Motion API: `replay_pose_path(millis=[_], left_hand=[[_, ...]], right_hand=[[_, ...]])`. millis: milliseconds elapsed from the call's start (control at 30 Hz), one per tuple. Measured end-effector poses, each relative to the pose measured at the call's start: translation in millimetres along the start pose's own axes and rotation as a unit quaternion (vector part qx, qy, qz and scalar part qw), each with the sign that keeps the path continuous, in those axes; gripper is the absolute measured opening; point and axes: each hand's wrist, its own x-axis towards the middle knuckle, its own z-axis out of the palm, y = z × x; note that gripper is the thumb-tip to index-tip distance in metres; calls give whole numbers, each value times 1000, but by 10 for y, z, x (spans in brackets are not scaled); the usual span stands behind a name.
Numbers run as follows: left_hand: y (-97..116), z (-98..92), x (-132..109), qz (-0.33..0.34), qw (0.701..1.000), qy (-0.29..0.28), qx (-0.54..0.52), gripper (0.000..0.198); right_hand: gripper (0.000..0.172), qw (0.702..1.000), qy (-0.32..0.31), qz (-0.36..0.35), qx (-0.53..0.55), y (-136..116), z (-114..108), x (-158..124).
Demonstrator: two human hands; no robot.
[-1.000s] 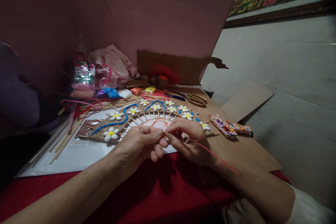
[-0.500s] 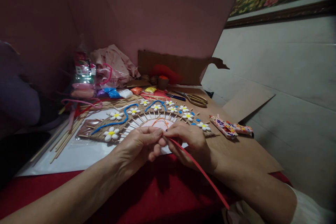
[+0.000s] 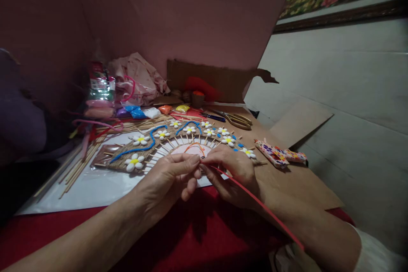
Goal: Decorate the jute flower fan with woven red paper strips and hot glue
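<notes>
My left hand [image 3: 172, 176] and my right hand [image 3: 231, 174] meet fingertip to fingertip over the near edge of a fan-shaped craft piece [image 3: 178, 142]. Both pinch one end of a thin red strip [image 3: 258, 206] that trails back over my right wrist toward my body. The fan is made of wooden sticks and brown twine, with white-and-yellow flowers and blue cord on it. It lies on a white sheet [image 3: 92, 187] over a red table cover [image 3: 191, 238].
Scissors [image 3: 236, 120] and a blue pen lie behind the fan on brown cardboard [image 3: 287, 182]. A patterned glue gun [image 3: 279, 155] rests to the right. Loose sticks [image 3: 76, 168], pink cords, coloured clay packs [image 3: 143, 112] and a plastic bag crowd the back left by the wall.
The red strip's free end has swung from low near my body back up over my right forearm. My fingers keep working at its tip; the hands stay in place.
</notes>
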Motion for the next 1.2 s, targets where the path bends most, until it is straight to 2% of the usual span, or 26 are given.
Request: replay_pose_path(millis=[200,367,433,533,600,667,733,800,867,933,1067,1200], left_hand=[[-1,13,4,19,999,22,40,17],[35,38,-33,26,994,43,98,19],[49,38,-45,21,992,47,119,21],[55,12,-37,2,992,37,122,21],[50,-18,-22,-22,994,23,109,17],[45,-43,-11,-43,994,9,98,17],[43,-50,-8,-49,995,1,90,18],[42,-40,-10,-40,996,4,76,18],[39,-21,-13,-25,998,13,62,16],[33,-2,-14,-12,998,18,53,16],[19,19,-9,0,999,8,35,21],[13,32,-6,4,1000,13,15,22]], right_hand=[[11,1000,-2,17,-9,-5,18,-10],[4,988,-36,122,87,18,-5,21],[6,967,-74,186,160,49,-26,41],[12,900,-135,283,303,112,-50,56],[14,861,-161,316,365,147,-56,55],[14,849,-168,321,386,164,-56,54],[12,865,-158,301,371,165,-55,55],[8,903,-128,260,318,153,-55,57],[4,947,-89,194,241,136,-54,56],[2,976,-56,119,173,120,-51,51],[8,995,-29,27,94,106,-37,28],[12,999,-20,-2,39,95,-27,-3]])
